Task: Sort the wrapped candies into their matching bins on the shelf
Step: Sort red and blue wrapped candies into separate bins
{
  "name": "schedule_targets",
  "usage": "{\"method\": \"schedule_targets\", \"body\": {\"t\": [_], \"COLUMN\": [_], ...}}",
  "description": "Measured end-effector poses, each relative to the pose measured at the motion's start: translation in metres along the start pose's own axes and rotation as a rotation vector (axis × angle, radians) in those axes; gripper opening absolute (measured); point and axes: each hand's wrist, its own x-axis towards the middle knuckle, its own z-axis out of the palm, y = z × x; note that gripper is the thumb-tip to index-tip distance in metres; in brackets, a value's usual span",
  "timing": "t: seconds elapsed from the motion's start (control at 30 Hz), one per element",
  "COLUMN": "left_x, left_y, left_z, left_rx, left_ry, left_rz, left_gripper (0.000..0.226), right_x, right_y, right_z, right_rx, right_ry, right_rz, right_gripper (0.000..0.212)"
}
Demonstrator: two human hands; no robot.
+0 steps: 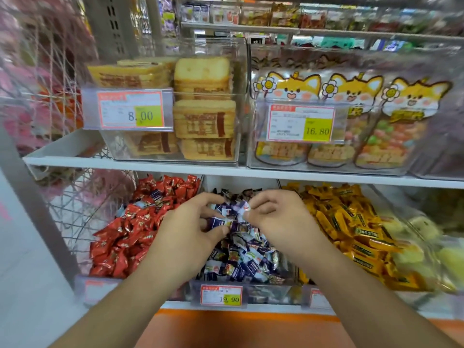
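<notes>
We judge the wrapped candies to be light, small and crinkly, their foil or plastic wrappers slick enough to slide off one another in a heap, so a fingertip pinch on a twisted wrapper end or across the body of a single piece looks the surest hold. The task's candies lie in three bins on the lower shelf: red-wrapped candies (130, 229) on the left, dark blue-and-white candies (241, 254) in the middle bin (251, 292), and yellow-wrapped candies (351, 232) on the right; a few blue pieces show among the red ones. Both our hands are over the middle heap. Our left hand (193, 222) has its fingers curled, thumb and forefinger closed in a pinch on a blue-and-white piece at the top of the pile. Our right hand (273, 214) is likewise curled, its fingertips (247, 209) pinching a small pale wrapper; blur keeps us from telling which sort it is. Above, on the upper shelf (150, 164), stand clear boxes of packaged biscuits (204, 109) and fox-printed snack bags (351, 116).
</notes>
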Motion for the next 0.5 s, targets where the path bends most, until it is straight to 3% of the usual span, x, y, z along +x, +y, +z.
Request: {"method": "schedule_targets", "body": {"t": [0.1, 0.2, 0.5], "left_x": [-0.001, -0.005, -0.01], "left_y": [0.001, 0.001, -0.053], "left_z": [0.001, -0.002, -0.062], "left_rx": [0.113, 0.239, 0.376], "left_ry": [-0.058, -0.203, -0.016], "left_rz": [0.081, 0.151, 0.135], "left_gripper": [0.062, 0.077, 0.069], "right_x": [0.0, -0.002, 0.0], "right_y": [0.008, 0.011, 0.006], "right_z": [-0.007, -0.006, 0.025], "right_rx": [-0.248, -0.263, -0.3], "right_ry": [0.033, 0.015, -0.114], "right_rz": [-0.056, -0.054, -0.141], "right_gripper": [0.011, 0.017, 0.017]}}
